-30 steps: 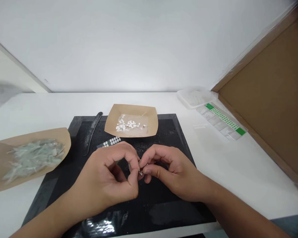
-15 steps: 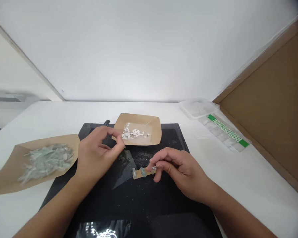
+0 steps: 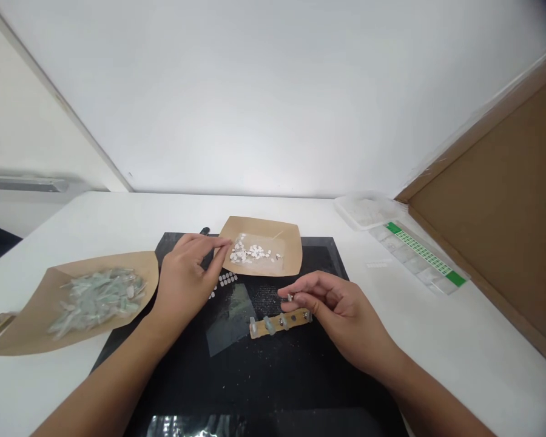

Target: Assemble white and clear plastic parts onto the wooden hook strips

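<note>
My left hand (image 3: 188, 270) is at the left edge of a brown paper tray (image 3: 291, 240) holding small white flat pieces (image 3: 255, 250). Its thumb and forefinger meet in a pinch; whatever is between them is too small to make out. Over the black mat (image 3: 200, 376), my right hand (image 3: 332, 303) pinches a small shiny piece (image 3: 290, 297) between thumb and fingers. Just below it lies a narrow tan strip (image 3: 259, 329) with several pale greenish clear pieces set across it and a dark round spot. Beside the strip is a clear sheet (image 3: 227, 321).
On the left, a larger paper tray (image 3: 40, 303) holds a heap of pale green clear pieces (image 3: 102, 297). White oval stickers (image 3: 228, 279) lie by my left hand. A clear compartment box with a green label (image 3: 425, 255) and a translucent lid (image 3: 368, 209) are at right, near a cardboard panel (image 3: 495, 182).
My right hand has lifted slightly off the tan strip, uncovering more of it. The left hand has tightened its pinch and uncovered the oval stickers. The view has shifted a little.
</note>
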Tool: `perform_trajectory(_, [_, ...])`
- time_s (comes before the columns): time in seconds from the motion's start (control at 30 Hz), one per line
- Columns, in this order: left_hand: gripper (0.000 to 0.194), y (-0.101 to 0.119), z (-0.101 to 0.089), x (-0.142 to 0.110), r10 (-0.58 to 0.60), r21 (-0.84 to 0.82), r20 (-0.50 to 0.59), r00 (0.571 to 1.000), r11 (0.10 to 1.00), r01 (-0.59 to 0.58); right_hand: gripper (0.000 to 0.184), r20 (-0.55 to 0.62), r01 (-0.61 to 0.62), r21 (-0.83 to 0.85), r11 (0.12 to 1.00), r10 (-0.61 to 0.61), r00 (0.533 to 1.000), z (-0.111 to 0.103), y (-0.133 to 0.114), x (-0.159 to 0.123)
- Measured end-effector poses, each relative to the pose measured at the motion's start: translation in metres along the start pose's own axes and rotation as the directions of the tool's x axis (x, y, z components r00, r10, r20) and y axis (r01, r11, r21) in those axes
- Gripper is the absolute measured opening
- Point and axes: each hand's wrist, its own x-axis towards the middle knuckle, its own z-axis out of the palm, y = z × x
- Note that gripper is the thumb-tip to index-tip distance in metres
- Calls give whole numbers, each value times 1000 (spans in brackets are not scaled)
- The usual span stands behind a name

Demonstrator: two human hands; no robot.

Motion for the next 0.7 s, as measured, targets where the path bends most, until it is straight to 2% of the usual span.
perform_trajectory(0.1, [19, 13, -8, -5, 11, -152, 112, 994, 988, 7, 21, -26, 36, -105, 994, -39, 999, -2, 1, -1])
perform_trajectory(0.17, [17, 24, -11, -10, 143, -277, 159, 977, 956, -94, 20, -15, 87, -154, 984, -90, 996, -2, 0, -2])
perform_trajectory(0.23, [19, 35, -11, -15, 298, -358, 165, 940, 906, -225, 19, 16, 148, -170, 974, -147, 989, -1, 0, -4])
perform_trajectory(0.33, [29, 46, -8, -23, 420, -443, 245, 874, 850, -285, 19, 73, 229, -211, 950, -218, 973, 0, 0, -6])
perform_trajectory(0.4, [36, 48, -5, -28, 448, -439, 331, 830, 852, -285, 18, 100, 265, -267, 926, -247, 964, -2, 1, -7])
perform_trajectory(0.47, [42, 46, -2, -31, 445, -399, 389, 807, 870, -288, 15, 109, 314, -339, 887, -294, 949, -7, 3, -6])
perform_trajectory(0.6, [52, 39, 3, -32, 422, -334, 426, 801, 895, -295, 12, 63, 388, -475, 790, -409, 910, -26, 11, -3])
perform_trajectory(0.7, [53, 37, 6, -33, 407, -313, 462, 788, 906, -284, 11, 83, 375, -449, 811, -381, 921, -37, 19, -4])
